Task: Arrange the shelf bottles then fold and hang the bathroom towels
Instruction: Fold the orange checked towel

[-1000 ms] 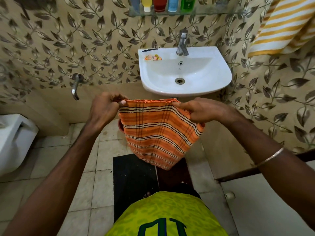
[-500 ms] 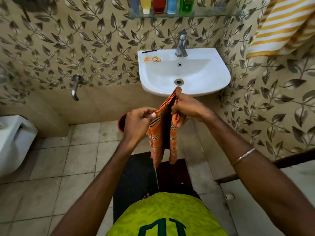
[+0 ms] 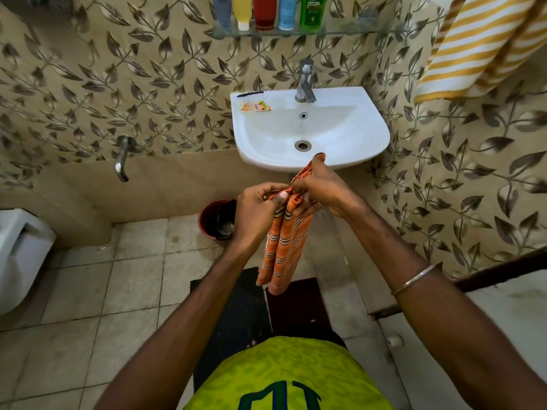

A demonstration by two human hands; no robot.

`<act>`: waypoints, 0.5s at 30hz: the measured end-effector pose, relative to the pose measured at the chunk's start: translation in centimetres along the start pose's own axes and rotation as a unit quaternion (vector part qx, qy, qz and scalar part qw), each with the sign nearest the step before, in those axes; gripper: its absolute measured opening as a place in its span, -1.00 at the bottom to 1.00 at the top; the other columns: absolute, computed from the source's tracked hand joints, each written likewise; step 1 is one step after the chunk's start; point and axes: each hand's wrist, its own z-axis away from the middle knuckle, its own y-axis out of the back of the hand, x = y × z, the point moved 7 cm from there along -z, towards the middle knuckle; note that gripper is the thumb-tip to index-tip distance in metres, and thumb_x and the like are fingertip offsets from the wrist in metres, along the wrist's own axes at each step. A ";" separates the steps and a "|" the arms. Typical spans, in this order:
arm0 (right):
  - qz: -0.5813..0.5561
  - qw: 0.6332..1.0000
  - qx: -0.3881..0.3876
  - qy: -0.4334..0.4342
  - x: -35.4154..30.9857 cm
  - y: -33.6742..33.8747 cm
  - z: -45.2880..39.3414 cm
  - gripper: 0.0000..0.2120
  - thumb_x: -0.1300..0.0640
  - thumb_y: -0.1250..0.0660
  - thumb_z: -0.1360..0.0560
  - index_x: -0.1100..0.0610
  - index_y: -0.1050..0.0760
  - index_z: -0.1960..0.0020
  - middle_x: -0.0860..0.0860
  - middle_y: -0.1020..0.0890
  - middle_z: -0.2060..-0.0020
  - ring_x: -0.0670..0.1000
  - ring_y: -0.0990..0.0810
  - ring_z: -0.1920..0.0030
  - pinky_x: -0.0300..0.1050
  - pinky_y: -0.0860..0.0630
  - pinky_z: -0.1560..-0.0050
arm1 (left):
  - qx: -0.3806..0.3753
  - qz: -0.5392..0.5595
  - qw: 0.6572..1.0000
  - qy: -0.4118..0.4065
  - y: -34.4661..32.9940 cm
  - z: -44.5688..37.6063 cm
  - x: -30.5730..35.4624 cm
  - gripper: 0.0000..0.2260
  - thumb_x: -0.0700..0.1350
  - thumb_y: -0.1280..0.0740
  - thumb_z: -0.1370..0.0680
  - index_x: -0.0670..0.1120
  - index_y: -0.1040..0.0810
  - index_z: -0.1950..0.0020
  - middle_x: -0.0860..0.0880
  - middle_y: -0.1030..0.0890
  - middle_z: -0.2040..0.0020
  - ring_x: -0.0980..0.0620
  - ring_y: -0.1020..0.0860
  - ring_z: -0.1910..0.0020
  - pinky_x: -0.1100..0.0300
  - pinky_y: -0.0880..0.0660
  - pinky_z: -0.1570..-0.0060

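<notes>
At the far left edge a white toilet [image 3: 20,255] juts in over the tiled floor [image 3: 124,291], and further along the leaf-patterned wall a chrome wall tap [image 3: 122,158] sticks out and bends down. A dark red bucket [image 3: 217,218] stands on the floor at the foot of the wall, just left of the hands. The left hand [image 3: 257,214] has its grip closed on the orange striped towel [image 3: 284,244], thumb and curled fingers pinching the upper edge of the cloth. The towel is held in the air in front of the white sink [image 3: 310,131], gathered into narrow lengthwise folds that hang straight down toward a dark floor mat [image 3: 236,315]; one corner pokes up above the right hand and overlaps the sink's front rim in the view. The right hand [image 3: 319,187] meets the left at the same top edge, its grip also closed, fingers wrapped round the bunched cloth, with a thin metal bangle [image 3: 414,279] on that forearm. Above the sink a glass shelf [image 3: 340,31] carries a row of bottles [image 3: 269,10] standing side by side: grey, yellow, red, blue and green. A chrome faucet [image 3: 305,84] rises from the back of the sink, and a small printed sachet [image 3: 255,107] lies on its left ledge. At the upper right a yellow and white striped towel [image 3: 485,45] hangs against the wall.
</notes>
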 end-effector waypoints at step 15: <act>-0.078 0.980 0.139 0.122 1.6 3.8 0.5 -0.23 0.39 -0.32 -0.51 -0.06 -0.12 -0.58 0.13 -0.71 0.03 0.19 -0.73 -0.01 0.04 -0.68 0.12 | 0.016 -0.044 0.996 -0.071 1.9 -1.1 2.4 -0.84 -0.24 -0.41 -0.55 -0.05 -0.69 -0.08 0.08 -0.72 0.02 0.21 -0.69 0.05 0.22 -0.66 0.05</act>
